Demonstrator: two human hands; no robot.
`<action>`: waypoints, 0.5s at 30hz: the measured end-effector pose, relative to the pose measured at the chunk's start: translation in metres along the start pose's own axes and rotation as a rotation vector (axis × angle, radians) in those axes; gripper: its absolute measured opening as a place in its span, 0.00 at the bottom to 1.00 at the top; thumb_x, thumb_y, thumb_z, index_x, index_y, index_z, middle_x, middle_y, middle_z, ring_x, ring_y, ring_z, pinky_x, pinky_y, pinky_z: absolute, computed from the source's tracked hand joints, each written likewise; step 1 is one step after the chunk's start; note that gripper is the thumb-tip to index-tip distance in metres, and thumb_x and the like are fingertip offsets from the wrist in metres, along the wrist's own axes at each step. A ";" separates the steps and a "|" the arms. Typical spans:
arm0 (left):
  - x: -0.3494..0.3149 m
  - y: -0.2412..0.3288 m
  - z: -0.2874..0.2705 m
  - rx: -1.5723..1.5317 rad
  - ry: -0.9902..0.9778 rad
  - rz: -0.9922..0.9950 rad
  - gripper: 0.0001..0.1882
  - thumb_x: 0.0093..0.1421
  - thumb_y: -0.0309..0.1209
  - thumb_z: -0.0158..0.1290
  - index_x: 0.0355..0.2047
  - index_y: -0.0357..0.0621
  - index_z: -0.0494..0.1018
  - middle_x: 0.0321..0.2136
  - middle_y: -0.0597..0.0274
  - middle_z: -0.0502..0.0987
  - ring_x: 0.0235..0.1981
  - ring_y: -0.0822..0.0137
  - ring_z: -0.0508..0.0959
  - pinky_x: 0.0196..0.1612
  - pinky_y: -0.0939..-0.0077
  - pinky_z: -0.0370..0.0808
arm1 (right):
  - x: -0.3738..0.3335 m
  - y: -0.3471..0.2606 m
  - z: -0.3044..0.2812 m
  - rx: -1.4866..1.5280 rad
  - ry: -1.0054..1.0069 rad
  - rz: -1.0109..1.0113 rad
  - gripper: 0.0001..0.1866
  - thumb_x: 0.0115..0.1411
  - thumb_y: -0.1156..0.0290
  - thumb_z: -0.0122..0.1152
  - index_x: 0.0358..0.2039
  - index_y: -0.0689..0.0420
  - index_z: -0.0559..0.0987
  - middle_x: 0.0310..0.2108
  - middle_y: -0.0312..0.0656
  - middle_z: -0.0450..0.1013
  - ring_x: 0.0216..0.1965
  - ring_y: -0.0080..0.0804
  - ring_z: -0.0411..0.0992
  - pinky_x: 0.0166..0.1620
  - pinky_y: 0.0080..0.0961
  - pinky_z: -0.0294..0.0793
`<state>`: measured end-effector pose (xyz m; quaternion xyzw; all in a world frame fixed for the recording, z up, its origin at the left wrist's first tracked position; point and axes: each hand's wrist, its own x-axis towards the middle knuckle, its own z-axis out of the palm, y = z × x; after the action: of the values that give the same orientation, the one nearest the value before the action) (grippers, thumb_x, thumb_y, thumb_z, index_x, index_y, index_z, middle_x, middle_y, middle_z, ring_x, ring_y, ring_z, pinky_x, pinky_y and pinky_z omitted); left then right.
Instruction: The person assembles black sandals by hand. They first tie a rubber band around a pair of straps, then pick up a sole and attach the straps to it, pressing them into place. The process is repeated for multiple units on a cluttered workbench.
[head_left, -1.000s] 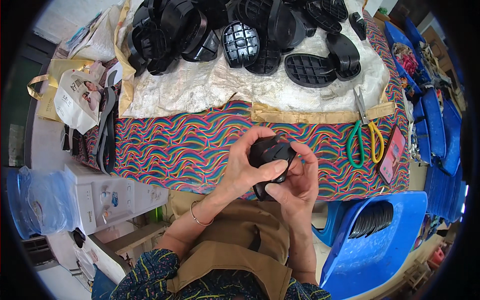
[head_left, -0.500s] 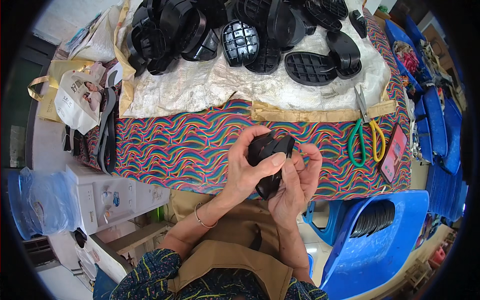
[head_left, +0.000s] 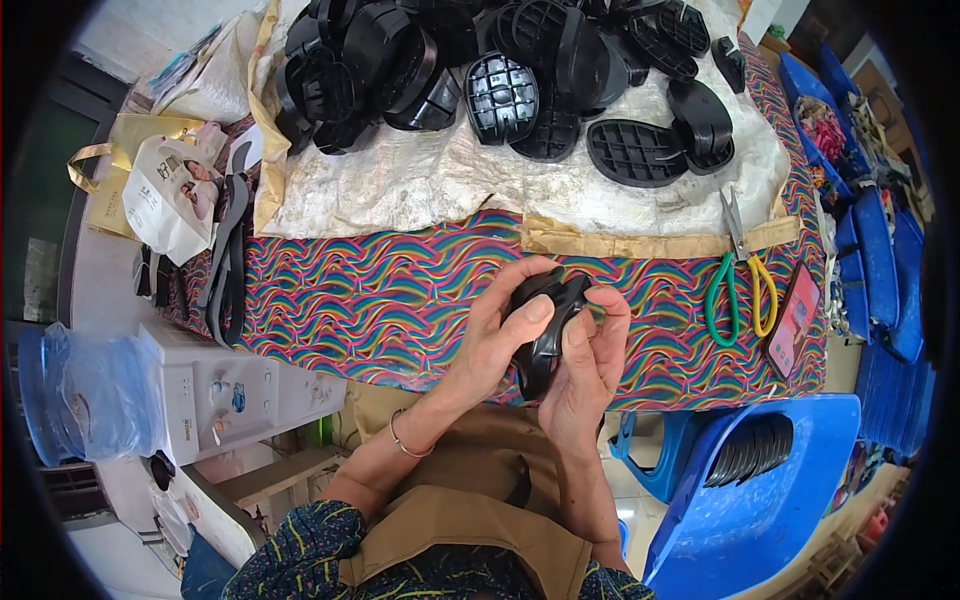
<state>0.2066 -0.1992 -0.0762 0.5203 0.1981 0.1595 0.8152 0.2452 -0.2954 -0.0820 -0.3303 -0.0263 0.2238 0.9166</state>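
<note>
Both hands hold a glossy black slipper over the near edge of the patterned table. My left hand wraps its left side, thumb pressed on top. On the other side, my right hand pinches it between thumb and bent fingers. The fingers hide part of its shape. Beyond them, several black slippers are heaped on a soiled white woven sheet. One slipper with a ridged sole lies on the sheet's right part.
Scissors with green and yellow handles lie right of my hands, beside a phone. A blue bin with stacked black pieces stands below the table's right edge. Bags and dark straps are at the left.
My left thumb has shifted up and left over the slipper. Both hands keep hold of it. The whole view has moved slightly, so the table's things sit a little lower and further right.
</note>
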 end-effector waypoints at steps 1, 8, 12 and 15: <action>0.001 -0.002 -0.002 -0.008 0.000 -0.005 0.27 0.61 0.40 0.56 0.55 0.36 0.66 0.44 0.59 0.74 0.45 0.72 0.73 0.50 0.78 0.69 | -0.001 -0.001 0.000 -0.058 -0.046 -0.026 0.22 0.62 0.79 0.59 0.54 0.55 0.63 0.46 0.39 0.71 0.44 0.22 0.70 0.47 0.18 0.67; -0.001 -0.002 0.002 0.042 0.054 0.002 0.27 0.60 0.38 0.57 0.55 0.35 0.66 0.44 0.59 0.74 0.44 0.72 0.73 0.49 0.77 0.70 | -0.010 -0.001 -0.005 -0.161 -0.110 -0.147 0.24 0.58 0.81 0.62 0.52 0.59 0.63 0.43 0.39 0.73 0.42 0.23 0.70 0.48 0.19 0.67; -0.001 -0.004 0.002 0.041 0.045 0.020 0.27 0.61 0.39 0.56 0.55 0.36 0.66 0.45 0.59 0.73 0.45 0.72 0.73 0.50 0.77 0.69 | -0.008 -0.001 -0.003 -0.079 -0.088 -0.080 0.21 0.61 0.77 0.61 0.52 0.59 0.63 0.38 0.38 0.75 0.40 0.19 0.72 0.47 0.17 0.70; 0.002 -0.006 -0.002 0.051 0.018 0.061 0.27 0.62 0.38 0.54 0.57 0.36 0.65 0.47 0.56 0.72 0.47 0.68 0.73 0.51 0.75 0.69 | -0.004 0.003 -0.005 -0.019 -0.084 -0.031 0.19 0.62 0.77 0.59 0.51 0.59 0.63 0.38 0.37 0.75 0.40 0.20 0.72 0.47 0.17 0.70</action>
<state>0.2078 -0.1988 -0.0827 0.5453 0.1935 0.1839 0.7946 0.2417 -0.2980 -0.0868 -0.3290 -0.0720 0.2230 0.9148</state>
